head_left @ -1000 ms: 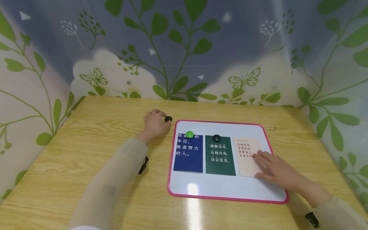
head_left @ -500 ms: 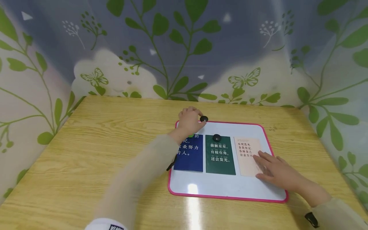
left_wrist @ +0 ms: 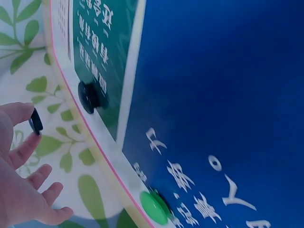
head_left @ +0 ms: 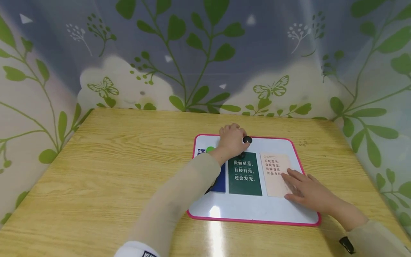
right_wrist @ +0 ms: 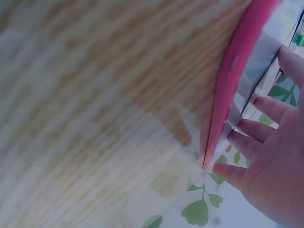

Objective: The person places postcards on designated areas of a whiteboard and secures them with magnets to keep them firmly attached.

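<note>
My left hand (head_left: 233,139) pinches a round black magnet (left_wrist: 35,121) between thumb and a finger, over the top edge of a pink-rimmed whiteboard (head_left: 237,208). Its other fingers are spread in the left wrist view. Three cards lie in a row on the board. A green magnet (left_wrist: 154,208) sits on the blue card (left_wrist: 228,85), which my left arm partly covers in the head view. Another black magnet (left_wrist: 88,97) sits on the green card (head_left: 245,178). My right hand (head_left: 309,191) rests with extended fingers on the right side of the cream card (head_left: 273,175).
The whiteboard lies on a wood-grain table (head_left: 122,153). Behind and beside the table hangs a leaf-and-butterfly patterned cloth (head_left: 205,53). A dark strap piece (head_left: 346,245) shows at the right sleeve.
My left hand has carried the black magnet rightward, from the table left of the board to above the green card's top. The right hand has stayed on the cream card.
</note>
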The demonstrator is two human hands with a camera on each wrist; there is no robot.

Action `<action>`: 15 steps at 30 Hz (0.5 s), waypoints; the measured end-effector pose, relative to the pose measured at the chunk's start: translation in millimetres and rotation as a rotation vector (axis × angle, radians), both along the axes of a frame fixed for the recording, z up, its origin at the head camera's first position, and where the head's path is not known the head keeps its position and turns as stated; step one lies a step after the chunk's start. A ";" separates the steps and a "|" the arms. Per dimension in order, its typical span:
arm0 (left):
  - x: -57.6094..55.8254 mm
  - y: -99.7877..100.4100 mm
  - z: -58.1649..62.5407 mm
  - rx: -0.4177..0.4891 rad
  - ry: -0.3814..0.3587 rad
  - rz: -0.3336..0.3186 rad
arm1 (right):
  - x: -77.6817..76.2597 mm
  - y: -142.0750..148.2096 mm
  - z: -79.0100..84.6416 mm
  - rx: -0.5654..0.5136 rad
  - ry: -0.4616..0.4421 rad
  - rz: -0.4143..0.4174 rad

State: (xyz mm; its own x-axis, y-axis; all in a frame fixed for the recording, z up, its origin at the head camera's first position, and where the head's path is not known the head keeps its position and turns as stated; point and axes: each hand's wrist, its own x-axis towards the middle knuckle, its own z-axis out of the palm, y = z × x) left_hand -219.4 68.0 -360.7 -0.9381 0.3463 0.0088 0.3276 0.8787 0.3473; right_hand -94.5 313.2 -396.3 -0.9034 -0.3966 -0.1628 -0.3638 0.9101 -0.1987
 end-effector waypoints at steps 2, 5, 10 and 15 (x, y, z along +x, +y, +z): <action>1.0 5.5 -1.1 -0.017 0.008 -0.007 | 0.0 0.4 -0.4 0.004 0.003 0.002; 1.7 12.6 -3.4 -0.032 0.015 -0.019 | 0.0 0.5 -0.7 0.009 0.004 0.003; 2.2 22.4 -5.8 -0.062 0.014 -0.036 | -0.2 0.2 -1.2 0.012 0.004 -0.001; 4.4 32.4 -5.9 -0.082 0.001 -0.047 | -0.1 -0.6 -1.2 0.028 0.021 0.004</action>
